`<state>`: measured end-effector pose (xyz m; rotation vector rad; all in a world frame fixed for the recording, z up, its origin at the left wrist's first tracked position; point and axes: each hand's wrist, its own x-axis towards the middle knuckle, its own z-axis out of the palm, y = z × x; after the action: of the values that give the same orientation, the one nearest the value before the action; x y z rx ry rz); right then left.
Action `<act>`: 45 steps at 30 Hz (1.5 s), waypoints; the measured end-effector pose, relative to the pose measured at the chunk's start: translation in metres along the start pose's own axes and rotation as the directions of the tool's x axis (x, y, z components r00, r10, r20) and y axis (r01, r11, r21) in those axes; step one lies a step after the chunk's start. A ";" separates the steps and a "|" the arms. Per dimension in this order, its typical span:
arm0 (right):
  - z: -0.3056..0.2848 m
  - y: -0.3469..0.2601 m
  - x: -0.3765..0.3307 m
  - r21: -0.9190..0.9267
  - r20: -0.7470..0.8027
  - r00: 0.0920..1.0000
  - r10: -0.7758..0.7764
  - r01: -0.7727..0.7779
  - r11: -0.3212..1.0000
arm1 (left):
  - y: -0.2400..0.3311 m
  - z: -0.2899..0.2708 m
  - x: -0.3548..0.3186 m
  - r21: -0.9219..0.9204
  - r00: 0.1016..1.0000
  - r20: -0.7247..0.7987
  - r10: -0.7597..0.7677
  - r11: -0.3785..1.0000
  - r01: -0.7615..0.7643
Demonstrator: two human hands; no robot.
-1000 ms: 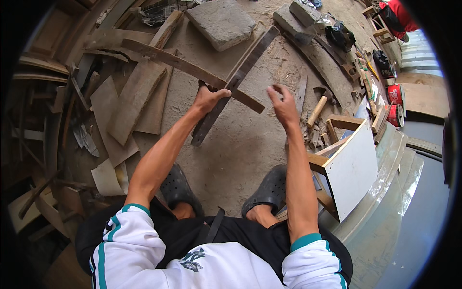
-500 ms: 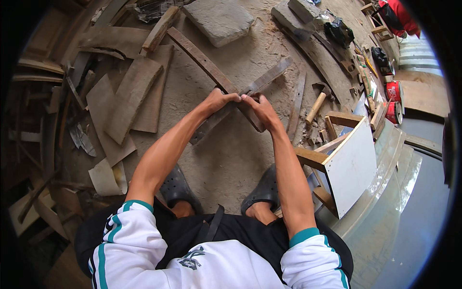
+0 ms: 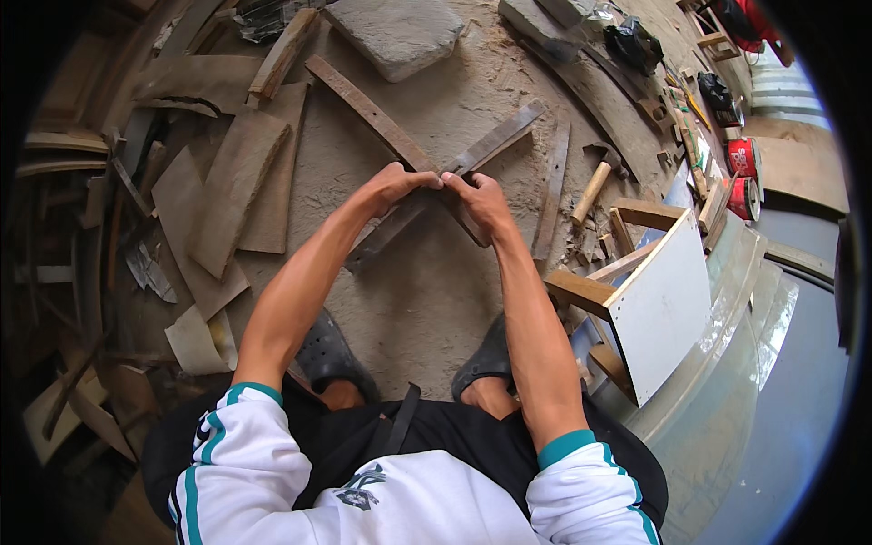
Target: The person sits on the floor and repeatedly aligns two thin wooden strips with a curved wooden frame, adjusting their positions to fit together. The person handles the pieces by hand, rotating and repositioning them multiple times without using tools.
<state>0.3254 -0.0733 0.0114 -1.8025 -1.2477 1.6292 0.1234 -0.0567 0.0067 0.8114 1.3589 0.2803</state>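
Observation:
Two narrow wooden strips cross in an X ahead of my feet. The brown wooden strip slants from far left to near right, and the greyish wooden strip slants the other way. At the crossing, my left hand is closed on the strips from the left, its thumb pointing inward. From the right, my right hand grips the same crossing, fingers curled around the wood. Both thumbs almost meet over the joint. The undersides of the strips and several fingertips are hidden.
A hammer and a loose strip lie on the right. Nearer stands a small wooden frame with a white panel. Boards pile up at left; a stone slab lies ahead. Red cans stand far right.
The crossed strips and both hands appear slightly further left, and the surroundings shift likewise. The grip at the crossing looks much the same.

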 end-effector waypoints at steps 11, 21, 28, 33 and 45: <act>0.007 0.003 -0.007 -0.005 -0.056 0.998 -0.034 0.033 0.999 | 0.004 -0.005 0.003 0.118 1.000 -0.030 0.003 0.993 0.001; 0.003 0.013 0.006 0.006 -0.046 0.999 0.019 -0.019 1.000 | -0.008 0.009 -0.032 0.468 0.972 -0.076 0.223 0.869 -0.163; 0.011 0.006 -0.002 -0.103 -0.063 0.992 -0.107 0.100 0.990 | -0.039 0.026 -0.056 0.653 0.904 -0.136 0.406 0.723 -0.226; 0.013 0.007 -0.002 -0.142 -0.084 0.989 -0.125 0.112 0.983 | -0.054 0.018 -0.021 0.297 0.839 -0.339 0.427 0.894 -0.335; 0.010 0.011 0.009 -0.195 -0.039 0.986 -0.164 0.153 0.969 | 0.027 -0.010 0.044 -0.084 0.887 -0.442 -0.135 0.991 0.109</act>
<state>0.3194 -0.0746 -0.0048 -1.7921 -1.5259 1.4045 0.1315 -0.0072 -0.0084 0.6296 1.8196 0.4228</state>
